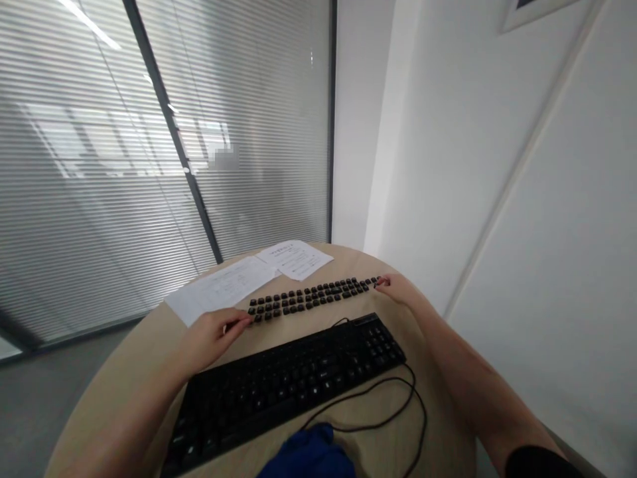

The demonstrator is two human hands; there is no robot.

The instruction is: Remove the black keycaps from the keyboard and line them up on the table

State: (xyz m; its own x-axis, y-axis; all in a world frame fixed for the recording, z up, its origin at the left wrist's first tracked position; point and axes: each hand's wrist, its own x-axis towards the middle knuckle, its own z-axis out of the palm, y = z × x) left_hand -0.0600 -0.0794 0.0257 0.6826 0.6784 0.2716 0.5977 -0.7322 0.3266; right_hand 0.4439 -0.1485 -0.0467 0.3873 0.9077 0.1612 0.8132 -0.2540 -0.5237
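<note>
Loose black keycaps (308, 299) lie in several rows across the round wooden table. My left hand (219, 332) is at the left end of the rows, its fingers pinched together at a keycap near the lower corner. At the right end, my right hand (391, 285) has its fingertips closed on a small dark keycap. Nearer to me lies a black keyboard (293, 378), set at a slant, with part of its left end behind my left forearm.
Printed paper sheets (223, 285) lie at the table's far left edge. A black cable (378, 425) loops at the front right, beside a blue cloth (311, 455). A white wall (547, 265) stands close on the right, a glass partition with blinds (269, 133) beyond the table.
</note>
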